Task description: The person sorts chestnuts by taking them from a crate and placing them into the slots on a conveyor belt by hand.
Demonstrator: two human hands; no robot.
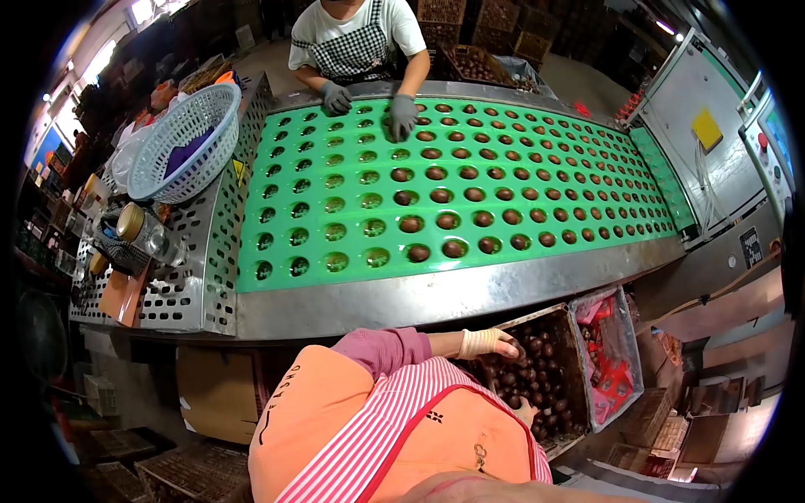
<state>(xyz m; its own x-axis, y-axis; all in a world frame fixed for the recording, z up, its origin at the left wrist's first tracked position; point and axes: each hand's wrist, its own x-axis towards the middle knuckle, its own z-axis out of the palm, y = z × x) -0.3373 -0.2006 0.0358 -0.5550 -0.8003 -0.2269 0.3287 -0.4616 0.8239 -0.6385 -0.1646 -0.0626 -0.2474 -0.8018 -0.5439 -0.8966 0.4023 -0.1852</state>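
Note:
My left hand, in a pale wrist covering, reaches into the upper part of a crate to my right. Its fingers curl against a dark brown round fruit. Below it, my right hand is at the near side of the same crate, touching the fruit pile; its fingers are mostly hidden. In front of me lies a green belt with rows of round cups. Dark fruits fill the cups from the middle to the right; the leftmost columns hold none.
Across the belt, a person's grey-gloved hand reaches over the cups, the other glove near the edge. A blue basket and jars stand left on perforated metal. A machine cabinet is right. A plastic-lined crate adjoins mine.

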